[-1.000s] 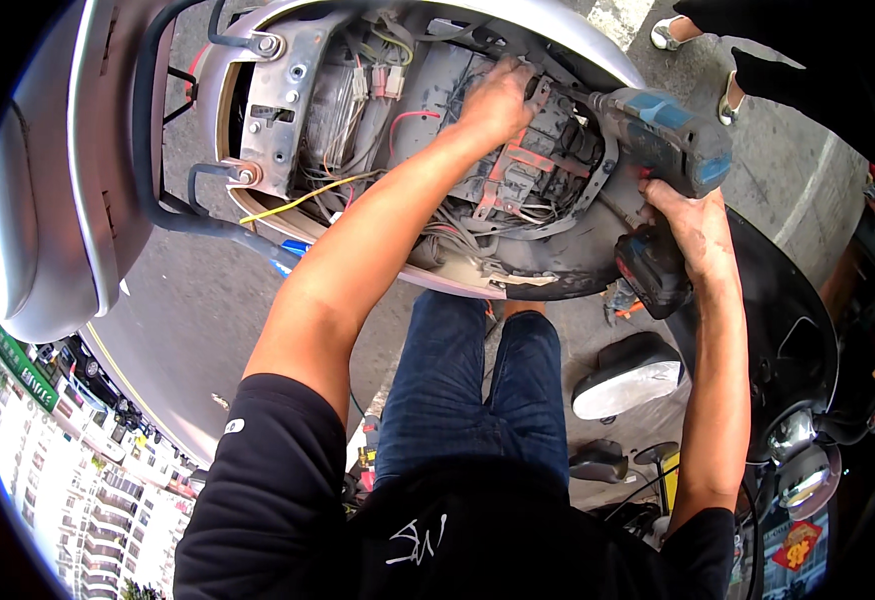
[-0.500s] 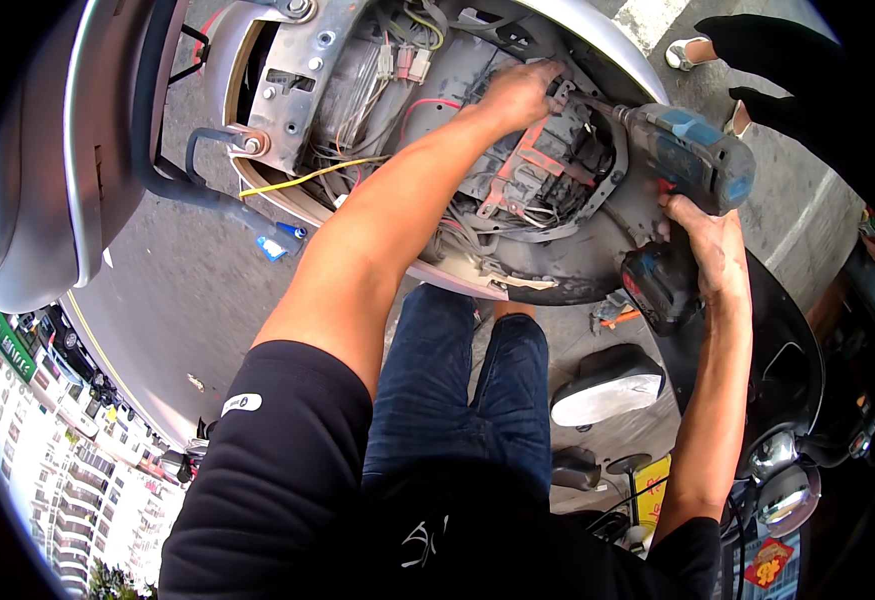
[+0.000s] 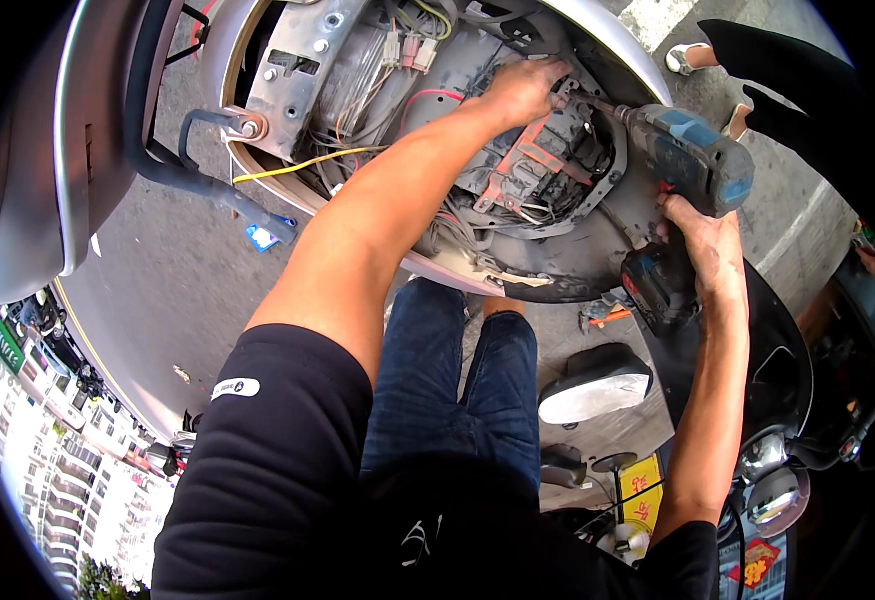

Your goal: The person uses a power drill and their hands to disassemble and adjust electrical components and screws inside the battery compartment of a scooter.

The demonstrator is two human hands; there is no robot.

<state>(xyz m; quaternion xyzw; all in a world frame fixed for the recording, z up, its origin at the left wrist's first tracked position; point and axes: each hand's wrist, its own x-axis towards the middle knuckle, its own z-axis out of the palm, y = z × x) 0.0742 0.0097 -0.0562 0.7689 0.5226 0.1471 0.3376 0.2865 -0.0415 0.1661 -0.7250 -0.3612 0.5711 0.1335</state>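
My right hand (image 3: 709,240) grips a blue and black cordless drill (image 3: 692,155) by its handle, a finger at the red trigger. The bit points left into the opened scooter body (image 3: 547,285), close to a small grey bracket (image 3: 564,93). Around that bracket the fingers of my left hand (image 3: 525,92) are closed; their tips are partly hidden. Below my left hand lies a dusty black engine-bay assembly with a worn orange-red bracket (image 3: 527,160). White and pink wire connectors (image 3: 409,50) and loose wires sit left of it. A yellow cable (image 3: 302,165) runs out past my left forearm.
At the left a metal mounting plate (image 3: 292,75) and black tube rail (image 3: 207,195) border the opening. A grey scooter panel (image 3: 107,130) stands beyond. A scooter seat (image 3: 597,385) lies near my legs. Another person's legs (image 3: 787,90) are at the upper right.
The view has shifted slightly, so the surroundings sit a little differently. Both hands and the drill keep almost the same place on the scooter.
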